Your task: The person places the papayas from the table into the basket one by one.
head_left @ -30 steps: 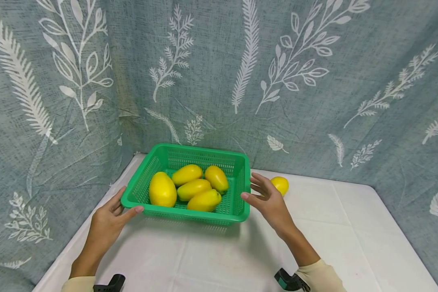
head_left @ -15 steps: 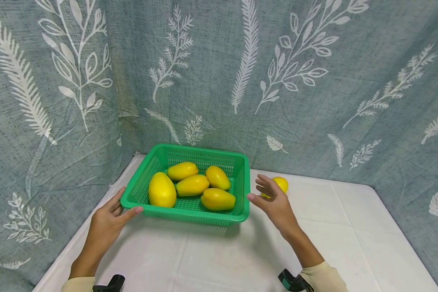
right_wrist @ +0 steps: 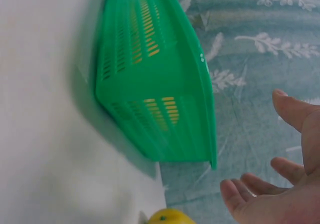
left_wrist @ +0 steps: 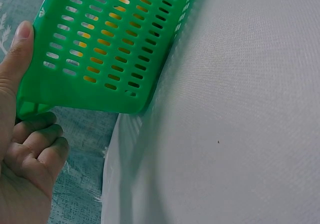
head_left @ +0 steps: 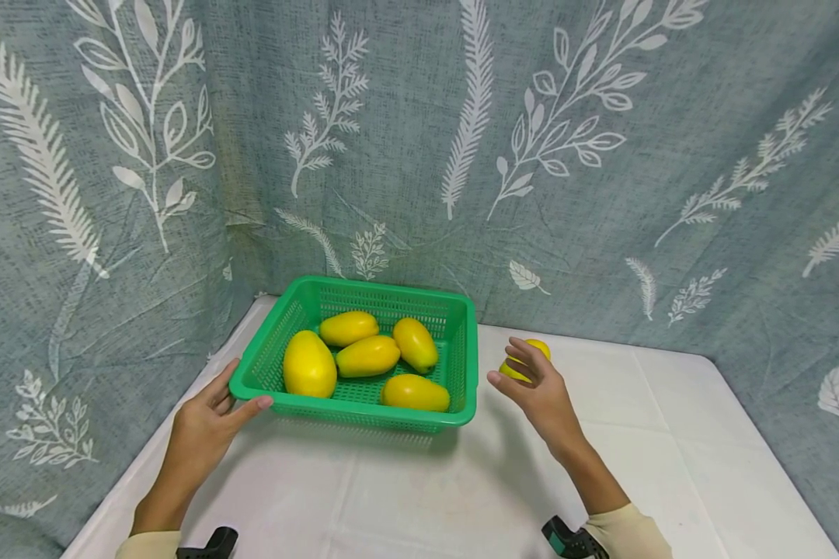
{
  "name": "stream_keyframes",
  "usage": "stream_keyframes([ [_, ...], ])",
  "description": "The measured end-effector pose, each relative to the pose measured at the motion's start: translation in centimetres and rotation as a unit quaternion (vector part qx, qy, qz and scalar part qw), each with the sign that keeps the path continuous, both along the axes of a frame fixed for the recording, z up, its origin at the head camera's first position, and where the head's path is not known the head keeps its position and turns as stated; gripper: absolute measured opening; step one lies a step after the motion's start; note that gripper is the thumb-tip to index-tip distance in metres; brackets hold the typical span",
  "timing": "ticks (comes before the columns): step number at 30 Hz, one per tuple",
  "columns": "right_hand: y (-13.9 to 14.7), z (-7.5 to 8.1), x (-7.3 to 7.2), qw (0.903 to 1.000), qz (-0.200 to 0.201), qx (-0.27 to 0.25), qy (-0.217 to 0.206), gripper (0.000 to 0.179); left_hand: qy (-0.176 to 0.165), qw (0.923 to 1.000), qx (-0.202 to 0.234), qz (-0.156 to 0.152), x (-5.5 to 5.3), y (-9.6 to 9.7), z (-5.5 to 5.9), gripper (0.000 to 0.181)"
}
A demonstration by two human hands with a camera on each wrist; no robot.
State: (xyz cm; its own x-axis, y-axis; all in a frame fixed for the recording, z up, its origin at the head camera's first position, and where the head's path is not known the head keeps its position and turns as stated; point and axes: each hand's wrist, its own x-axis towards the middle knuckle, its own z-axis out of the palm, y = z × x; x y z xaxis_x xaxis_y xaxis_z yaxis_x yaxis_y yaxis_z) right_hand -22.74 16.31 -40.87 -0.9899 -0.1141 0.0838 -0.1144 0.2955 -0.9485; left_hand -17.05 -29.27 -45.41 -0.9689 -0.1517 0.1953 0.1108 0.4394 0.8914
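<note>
A green plastic basket (head_left: 353,409) with slotted walls stands on the table, holding several yellow oblong fruits. One large rounded fruit (head_left: 310,365) lies at the basket's left; another fruit (head_left: 416,393) lies by the front wall. My left hand (head_left: 199,435) grips the front left corner, thumb on the rim and fingers at the left side. In the left wrist view, that thumb (left_wrist: 19,49) lies against the green wall. To the right of the basket, apart from it, my right hand (head_left: 545,396) holds nothing, fingers loosely bent. It partly hides a yellow fruit (head_left: 540,347) on the table.
A white cloth (head_left: 671,435) covers the table. Blue-grey curtains (head_left: 587,233) with white leaf prints hang along the back and both sides, close behind the basket.
My right hand has drawn away from the basket's right rim, to the right. Inside, the front fruit has rolled right and forward, and the back left one has shifted slightly left. My left hand stays put.
</note>
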Motion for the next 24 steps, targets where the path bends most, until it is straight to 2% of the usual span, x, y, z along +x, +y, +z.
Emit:
stream_keyframes([
  [9, 1.5, -0.7, -0.6, 0.9997, -0.022, 0.007, 0.011, 0.073, -0.011, 0.9999, 0.000, 0.004, 0.0, 0.0, 0.1, 0.088],
  [16, 2.6, -1.3, -1.1, 0.9985, -0.052, 0.018, -0.001, 0.075, 0.001, 1.0000, -0.004, 0.001, 0.1, -0.1, -0.1, 0.087],
  [24, 3.5, -1.8, -1.6, 0.9962, -0.076, 0.039, -0.013, 0.078, -0.006, 1.0000, -0.003, 0.002, 0.3, -0.1, -0.2, 0.088],
])
